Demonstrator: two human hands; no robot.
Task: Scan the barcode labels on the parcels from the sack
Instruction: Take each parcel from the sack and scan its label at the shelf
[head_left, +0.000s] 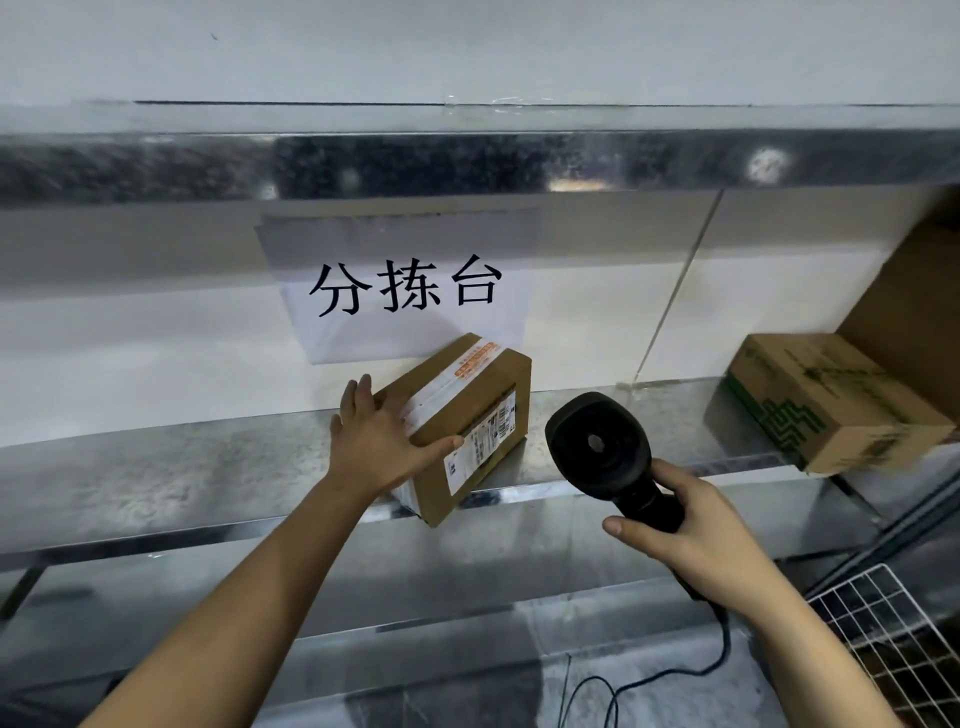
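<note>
— While the left hand (382, 434) lies flat with straight fingers on top of the brown cardboard parcel (470, 415), where does that parcel sit?
— On the shiny metal shelf (156, 478), near its front edge, turned at an angle, its white barcode label (480, 447) on the side facing the camera.
— And the right hand (696, 535)?
— Its fingers are curled round the handle of the black corded handheld scanner (602, 449), whose head is just right of the parcel.
— Anything else?
— A white paper sign with black characters (405, 288) behind the parcel, and a brown carton with green print (831, 400) well to the right
</note>
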